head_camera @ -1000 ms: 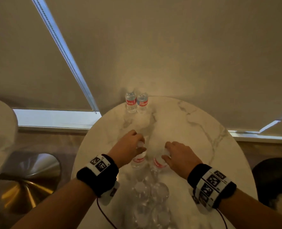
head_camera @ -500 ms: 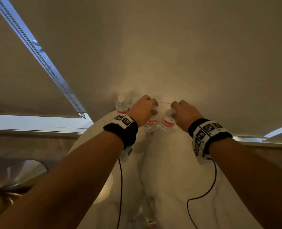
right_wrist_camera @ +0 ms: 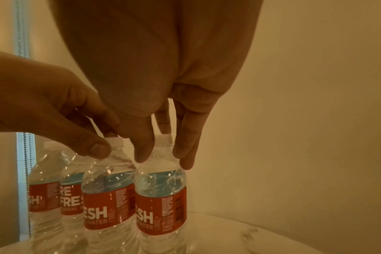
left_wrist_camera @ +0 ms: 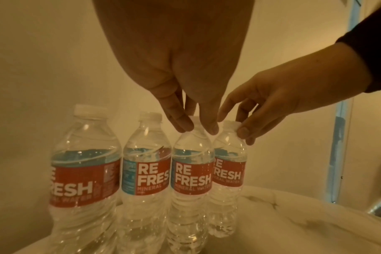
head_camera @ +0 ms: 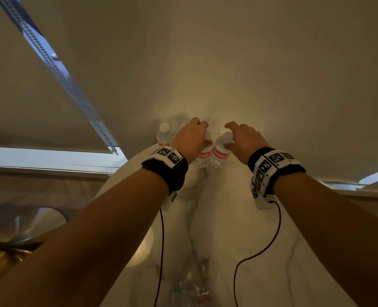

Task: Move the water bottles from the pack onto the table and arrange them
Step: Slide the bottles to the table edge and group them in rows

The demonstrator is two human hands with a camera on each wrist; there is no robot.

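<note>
Since a second ago both hands have carried their bottles from the pack (head_camera: 190,293) at the near edge of the table (head_camera: 239,218) to its far edge. Four clear upright bottles with red-and-blue REFRESH labels and white caps now stand there in a touching row. The left hand (head_camera: 191,140) pinches the neck of the third bottle (left_wrist_camera: 191,173) just under its cap; the right hand (head_camera: 243,141) pinches the fourth bottle (right_wrist_camera: 161,197) the same way, fingers curled either side of the neck.
</note>
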